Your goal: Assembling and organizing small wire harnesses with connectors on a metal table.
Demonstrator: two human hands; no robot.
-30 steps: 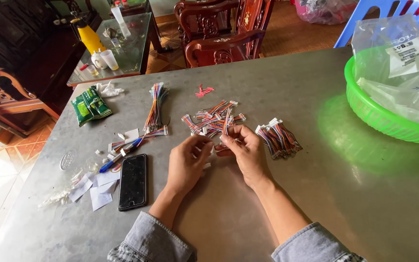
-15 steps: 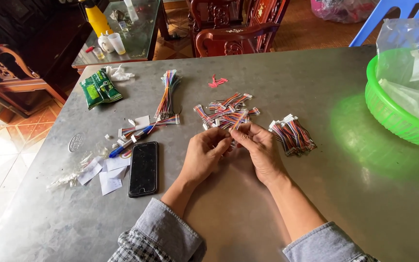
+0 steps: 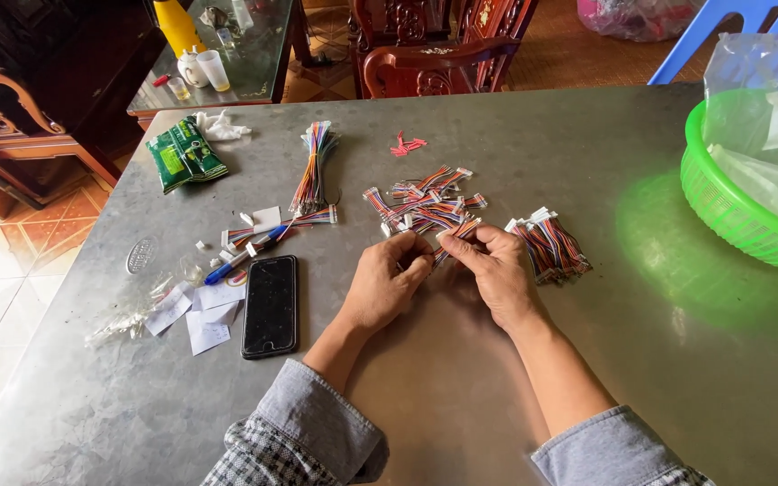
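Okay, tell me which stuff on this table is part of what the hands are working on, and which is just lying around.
In use: left hand and right hand pinching a small wire harness; loose harness pile; sorted harness bundle; long wire bunch.

Lying about: phone, blue pen, green packets, green basket, paper scraps.

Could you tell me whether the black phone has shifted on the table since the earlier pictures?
No. The black phone lies beside the same paper scraps, below the blue pen; only the camera moved.

Both forearms reach forward and angle inward — the left hand (image 3: pixel 384 286) curls knuckles-up, fingertips pinched, meeting the right hand (image 3: pixel 494 274), whose thumb and forefinger press together.
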